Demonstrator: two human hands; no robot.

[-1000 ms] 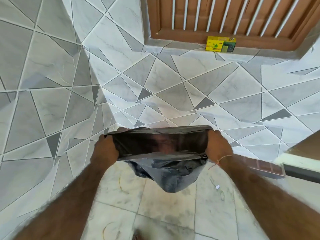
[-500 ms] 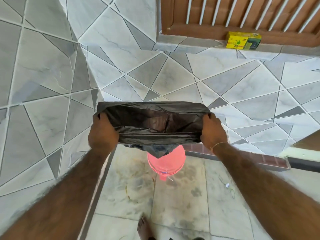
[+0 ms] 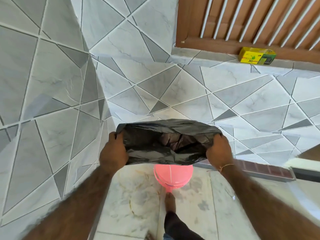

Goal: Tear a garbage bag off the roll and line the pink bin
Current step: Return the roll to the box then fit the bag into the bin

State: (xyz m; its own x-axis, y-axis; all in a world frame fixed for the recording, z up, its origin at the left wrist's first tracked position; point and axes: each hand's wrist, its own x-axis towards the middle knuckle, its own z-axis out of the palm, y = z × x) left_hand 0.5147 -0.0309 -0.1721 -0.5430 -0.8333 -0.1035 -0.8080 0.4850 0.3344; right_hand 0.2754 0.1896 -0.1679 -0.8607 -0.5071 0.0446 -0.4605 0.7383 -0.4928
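Note:
A black garbage bag (image 3: 155,146) is stretched between both hands with its mouth pulled wide. My left hand (image 3: 113,151) grips the bag's left edge and my right hand (image 3: 218,150) grips its right edge. The pink bin (image 3: 173,176) stands on the floor directly below the bag. Only the near part of the bin shows; the bag hides its far part. Whether the bag's bottom reaches into the bin is hidden.
Grey patterned tile walls meet in a corner to the left and behind the bin. A yellow box (image 3: 256,55) sits on the ledge under a wooden window grille. My bare foot (image 3: 170,203) stands just in front of the bin on the marble floor.
The view has tilted down and the pink bin has come into sight under the bag. The bag's mouth has been spread wider over the bin. Both hands keep their grip.

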